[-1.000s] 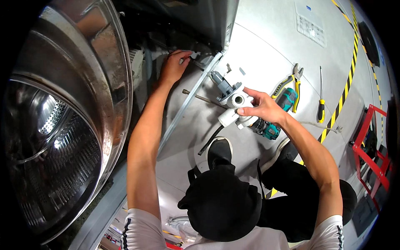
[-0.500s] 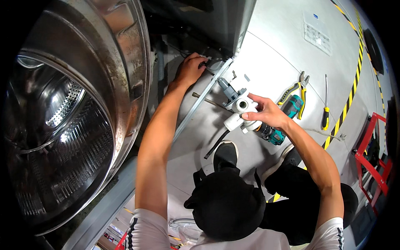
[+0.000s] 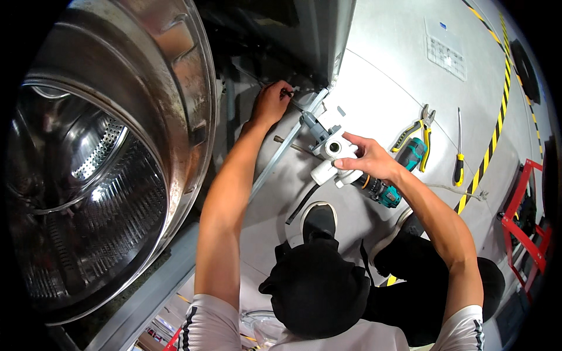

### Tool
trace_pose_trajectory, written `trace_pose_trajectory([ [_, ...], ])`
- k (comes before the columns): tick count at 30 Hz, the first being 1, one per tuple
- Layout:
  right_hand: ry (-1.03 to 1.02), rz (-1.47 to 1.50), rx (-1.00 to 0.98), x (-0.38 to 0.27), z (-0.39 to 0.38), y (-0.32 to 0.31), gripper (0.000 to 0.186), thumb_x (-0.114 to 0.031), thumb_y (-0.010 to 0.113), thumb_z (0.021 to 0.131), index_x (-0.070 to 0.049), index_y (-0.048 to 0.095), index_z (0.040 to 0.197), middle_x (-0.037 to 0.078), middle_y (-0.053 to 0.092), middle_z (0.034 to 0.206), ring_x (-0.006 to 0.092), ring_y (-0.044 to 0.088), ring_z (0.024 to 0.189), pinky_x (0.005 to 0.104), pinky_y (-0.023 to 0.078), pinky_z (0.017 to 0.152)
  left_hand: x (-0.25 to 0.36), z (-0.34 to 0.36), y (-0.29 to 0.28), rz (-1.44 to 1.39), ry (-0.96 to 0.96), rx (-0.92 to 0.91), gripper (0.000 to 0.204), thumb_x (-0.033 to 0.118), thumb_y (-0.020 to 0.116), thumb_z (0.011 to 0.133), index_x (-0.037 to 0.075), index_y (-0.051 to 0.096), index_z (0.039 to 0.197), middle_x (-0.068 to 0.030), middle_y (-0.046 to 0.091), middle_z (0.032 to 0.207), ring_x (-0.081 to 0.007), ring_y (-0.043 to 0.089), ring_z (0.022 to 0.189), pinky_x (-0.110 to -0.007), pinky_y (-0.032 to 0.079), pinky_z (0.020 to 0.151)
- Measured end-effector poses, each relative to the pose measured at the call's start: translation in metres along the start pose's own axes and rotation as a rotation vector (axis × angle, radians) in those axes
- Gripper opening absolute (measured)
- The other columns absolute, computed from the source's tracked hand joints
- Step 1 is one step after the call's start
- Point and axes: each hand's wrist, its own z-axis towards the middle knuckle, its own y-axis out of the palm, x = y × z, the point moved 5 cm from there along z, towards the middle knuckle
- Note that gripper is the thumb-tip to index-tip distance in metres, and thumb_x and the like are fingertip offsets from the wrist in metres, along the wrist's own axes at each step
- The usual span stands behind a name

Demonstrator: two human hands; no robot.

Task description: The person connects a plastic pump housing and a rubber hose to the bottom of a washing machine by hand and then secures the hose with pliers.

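Observation:
My right hand [image 3: 373,159] grips a white plastic drain pump [image 3: 335,147], thumb on its near side and fingers behind it. The pump's grey end [image 3: 315,126] points up and left, overlapping the metal rail [image 3: 275,167] of the cabinet. A short black hose [image 3: 302,205] hangs below the pump. Beyond the rail, my left hand [image 3: 273,105] reaches low into the cabinet opening. Its fingers are pinched around something small and dark, possibly a wire or connector; too little shows to name it.
The large steel drum [image 3: 126,169] fills the left side. On the floor at right lie a teal drill [image 3: 385,194], yellow-black pliers [image 3: 425,140] and a screwdriver [image 3: 459,167]. A thin rod [image 3: 295,147] lies under the rail. A red metal frame [image 3: 518,216] stands far right.
The pump has shifted slightly up and left, its grey end now over the rail. My left hand has moved a little, and the pale piece beside its fingers no longer shows there.

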Motion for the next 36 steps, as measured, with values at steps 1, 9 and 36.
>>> trace_pose_trajectory([
  [1, 0.008, -0.018, 0.006, 0.003, 0.003, 0.0, 0.077, -0.027, 0.078, 0.074, 0.0, 0.042, 0.136, 0.009, 0.06, 0.111, 0.0149, 0.055, 0.095, 0.0288, 0.043, 0.088, -0.001, 0.0, -0.001, -0.05, -0.01, 0.016, 0.013, 0.004, 0.062, 0.078, 0.006, 0.063, 0.091, -0.0103, 0.065, 0.086, -0.0256, 0.063, 0.081, -0.034, 0.05, 0.074],
  [9, -0.061, 0.006, -0.025, -0.015, 0.002, 0.002, 0.08, -0.029, 0.079, 0.072, 0.003, 0.042, 0.135, 0.012, 0.06, 0.11, 0.0177, 0.057, 0.097, 0.0303, 0.044, 0.088, -0.014, 0.012, -0.022, -0.344, -0.061, 0.276, 0.021, 0.017, 0.07, 0.079, 0.001, 0.065, 0.092, -0.0099, 0.068, 0.079, -0.0171, 0.064, 0.073, -0.03, 0.049, 0.065],
  [36, -0.125, 0.05, -0.263, -0.038, 0.017, 0.008, 0.078, -0.023, 0.082, 0.069, -0.004, 0.045, 0.135, 0.002, 0.059, 0.105, 0.0091, 0.049, 0.087, 0.0236, 0.04, 0.082, -0.011, 0.0, -0.055, -0.774, -0.139, 0.129, 0.02, 0.011, 0.07, 0.082, 0.003, 0.065, 0.1, -0.0006, 0.064, 0.088, -0.0068, 0.056, 0.078, -0.02, 0.044, 0.071],
])
